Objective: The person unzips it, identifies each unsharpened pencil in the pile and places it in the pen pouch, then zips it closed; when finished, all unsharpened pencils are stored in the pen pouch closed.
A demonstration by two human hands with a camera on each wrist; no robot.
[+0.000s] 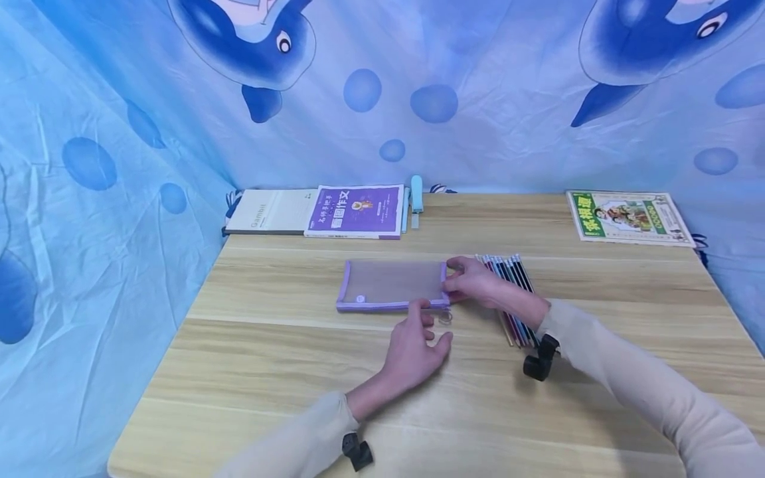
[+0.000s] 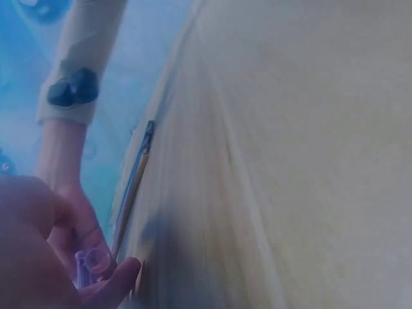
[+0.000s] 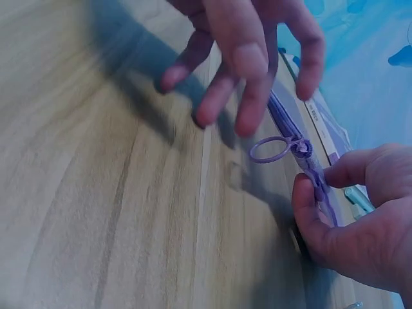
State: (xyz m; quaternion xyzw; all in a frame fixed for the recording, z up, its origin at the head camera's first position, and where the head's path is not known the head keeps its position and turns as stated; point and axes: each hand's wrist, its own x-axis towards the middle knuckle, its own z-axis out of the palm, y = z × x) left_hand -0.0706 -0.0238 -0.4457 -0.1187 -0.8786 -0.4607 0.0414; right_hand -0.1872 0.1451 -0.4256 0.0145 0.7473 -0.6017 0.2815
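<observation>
A purple mesh pencil pouch (image 1: 391, 285) lies flat in the middle of the wooden table (image 1: 299, 372). My right hand (image 1: 457, 282) pinches the pouch's right end between thumb and fingers (image 3: 309, 212). The zip's ring pull (image 3: 270, 149) sticks out at that corner, on the table. My left hand (image 1: 427, 332) hovers just in front of the ring with its fingers (image 3: 248, 61) spread and relaxed, holding nothing. In the left wrist view the ring pull (image 2: 96, 259) shows beside my left fingertips. Several coloured pencils (image 1: 510, 292) lie in a row right of the pouch, partly under my right wrist.
At the back left lie a white notebook (image 1: 271, 211), a purple book (image 1: 357, 211) and a small light-blue object (image 1: 416, 196). A green booklet (image 1: 627, 216) lies at the back right. Blue dolphin-print cloth (image 1: 119, 166) hangs behind and to both sides.
</observation>
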